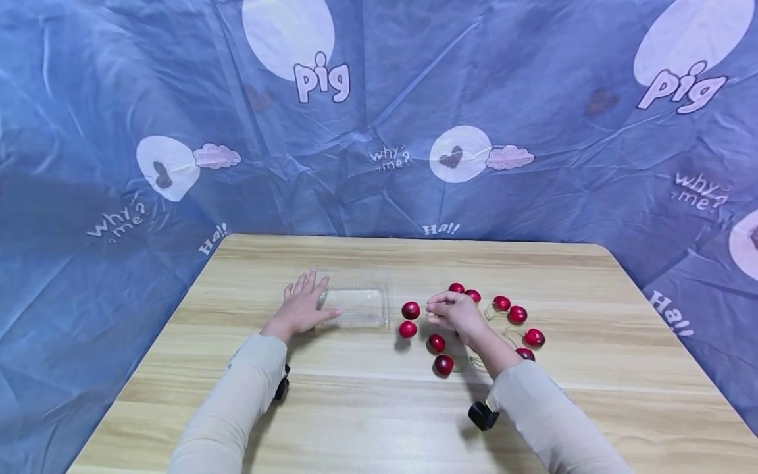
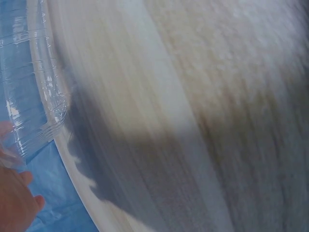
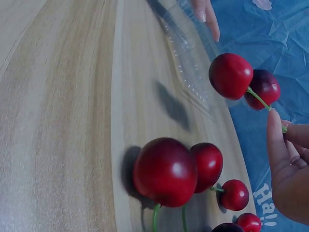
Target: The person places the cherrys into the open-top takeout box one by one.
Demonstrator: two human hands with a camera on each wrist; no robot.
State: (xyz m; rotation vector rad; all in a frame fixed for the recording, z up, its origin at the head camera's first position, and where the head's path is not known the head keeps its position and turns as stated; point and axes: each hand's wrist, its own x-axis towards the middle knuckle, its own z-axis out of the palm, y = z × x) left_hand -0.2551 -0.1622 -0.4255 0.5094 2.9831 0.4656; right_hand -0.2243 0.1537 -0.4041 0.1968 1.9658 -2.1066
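My right hand [image 1: 456, 315] pinches the green stem [image 3: 259, 99] of a pair of red cherries [image 3: 231, 76] between thumb and fingertips. Both cherries of the pair hang above the wooden table, just right of a clear plastic box [image 1: 355, 322]. At the box's left end, my left hand [image 1: 301, 308] rests with its fingers spread and its thumb reaching over the near side. In the left wrist view, the clear box [image 2: 36, 72] shows at the left edge beside part of that hand. Close below my right hand lie two dark red cherries [image 1: 443, 365] with green stems.
Several more cherries [image 1: 517, 315] with stems lie on the wooden table [image 1: 355, 421] around and right of my right forearm, which hides part of them. A blue printed cloth [image 1: 379, 191] hangs behind the table's far edge. Each wrist carries a small black camera [image 1: 483, 416].
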